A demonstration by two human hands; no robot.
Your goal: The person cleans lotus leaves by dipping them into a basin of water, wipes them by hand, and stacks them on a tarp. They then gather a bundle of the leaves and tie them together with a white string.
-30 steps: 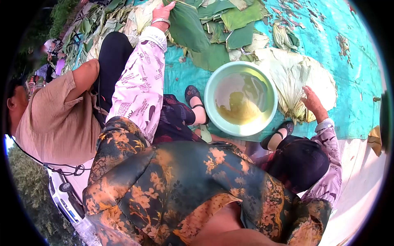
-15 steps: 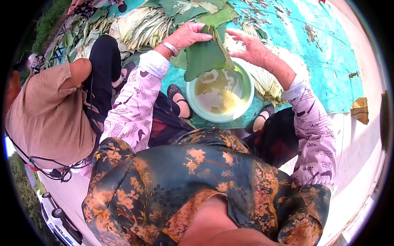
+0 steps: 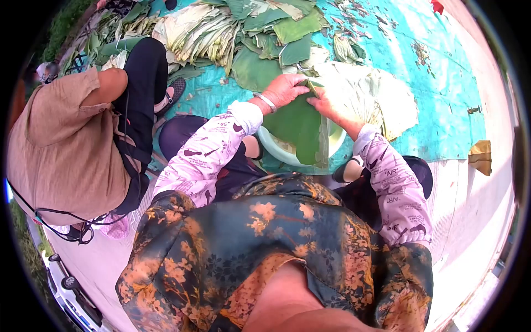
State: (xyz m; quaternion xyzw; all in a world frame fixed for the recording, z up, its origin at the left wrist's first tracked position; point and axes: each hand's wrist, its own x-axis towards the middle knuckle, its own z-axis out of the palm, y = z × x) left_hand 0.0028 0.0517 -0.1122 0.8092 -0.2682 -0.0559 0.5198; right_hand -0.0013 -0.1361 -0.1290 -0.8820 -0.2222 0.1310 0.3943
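Between my two hands hangs a large green leaf (image 3: 303, 128), its upper edge gathered and its broad blade draped downward. My left hand (image 3: 284, 91), with a bracelet at the wrist, pinches the top edge from the left. My right hand (image 3: 335, 108) grips the same edge from the right, thumb close to the left fingertips. Below the leaf stands a pale green basin (image 3: 269, 145), much of its inside hidden by the leaf. Just beyond the hands lie flat green leaves (image 3: 254, 71), and a fanned pile of pale leaves (image 3: 381, 99) is right of my right hand.
A turquoise tarp (image 3: 442, 105) covers the ground, with dry leaf scraps on it. Another bundle of pale leaves (image 3: 193, 34) lies at the far left. A person in a brown shirt (image 3: 69, 144) sits close on my left. A brown folded piece (image 3: 480, 157) lies at the tarp's right edge.
Both hands have moved nearer to me, and the right hand, formerly spread apart, has closed on the leaf's edge. The leaf now hangs over the basin, covering much of its inside.
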